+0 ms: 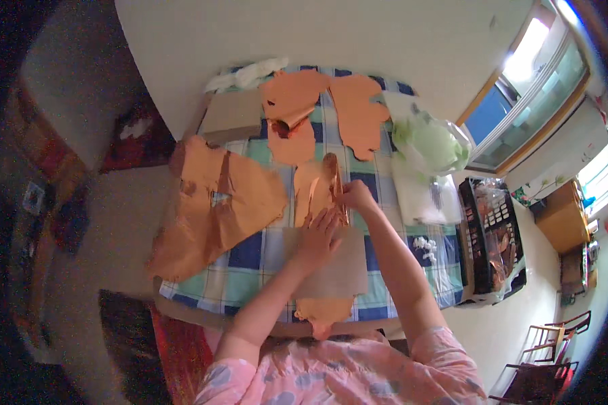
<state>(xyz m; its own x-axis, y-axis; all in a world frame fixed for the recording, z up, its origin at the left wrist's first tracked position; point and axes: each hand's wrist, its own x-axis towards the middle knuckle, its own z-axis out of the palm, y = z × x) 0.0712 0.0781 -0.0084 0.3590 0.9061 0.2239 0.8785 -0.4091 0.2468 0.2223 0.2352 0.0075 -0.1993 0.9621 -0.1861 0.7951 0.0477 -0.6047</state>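
Note:
A shiny copper-coloured foil-like sheet [307,189] lies in the middle of the table, its right part creased and raised. My left hand [319,239] rests on its near part with fingers stretched out, close to the far edge of a grey-beige rectangular board [338,270]. At the sheet's right edge, my right hand [355,195] has its fingers closed on the raised fold. From under the board's near edge, a copper-coloured piece [324,312] sticks out toward me.
A large creased copper-coloured sheet [219,209] lies left. Flat copper shapes [358,111] lie at the back beside a beige box [230,115]. Pale green plastic bags [429,145] sit right. A black crate [491,233] stands beyond the right edge of the checked tablecloth [243,256].

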